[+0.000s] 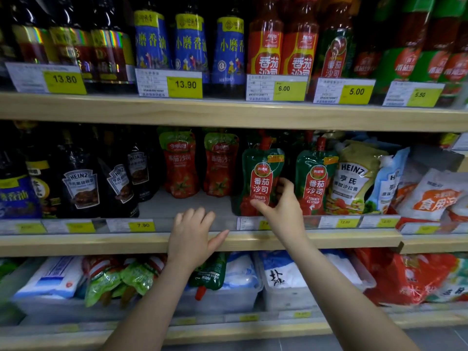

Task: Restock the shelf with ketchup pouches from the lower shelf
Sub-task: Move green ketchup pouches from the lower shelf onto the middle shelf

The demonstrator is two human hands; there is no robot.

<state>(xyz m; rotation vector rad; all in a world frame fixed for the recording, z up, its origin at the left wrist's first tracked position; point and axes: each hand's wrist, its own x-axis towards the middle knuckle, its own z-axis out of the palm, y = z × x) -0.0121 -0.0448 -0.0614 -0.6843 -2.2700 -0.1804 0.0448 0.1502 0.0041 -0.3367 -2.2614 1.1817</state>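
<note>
- Right hand (283, 206) made the working grip: thumb across the lower front of a green ketchup pouch (260, 178) and fingers curled behind its right edge, closed on it as it stood upright at the front of the middle shelf (329, 239).
- Left hand (192, 234) lay spread and open, gripping nothing, its fingers resting over the shelf's front lip and the clear price rail (141, 225).
- Below both forearms, on the lower shelf, clear bins (222, 300) held white salt bags (281, 274); a heap of red-and-green pouches (121, 274) and one dark green pouch with a red cap (210, 274) lay across them, partly hidden by the left arm.
- Just right of the held pouch stood a second green ketchup pouch (315, 178), with a narrow dark gap between them where the right fingers reached.
- Leaning against that one from the right was a Heinz salad-dressing pouch (354, 178).
- Left of the held pouch, set further back behind bare shelf floor, stood two red tomato pouches (200, 163).
- Dark Heinz bottles (81, 183) filled the left end.
- Farthest up, the top shelf carried blue-labelled sesame oil bottles (190, 44) and red ketchup bottles (283, 39) behind yellow price tags (184, 84).
</note>
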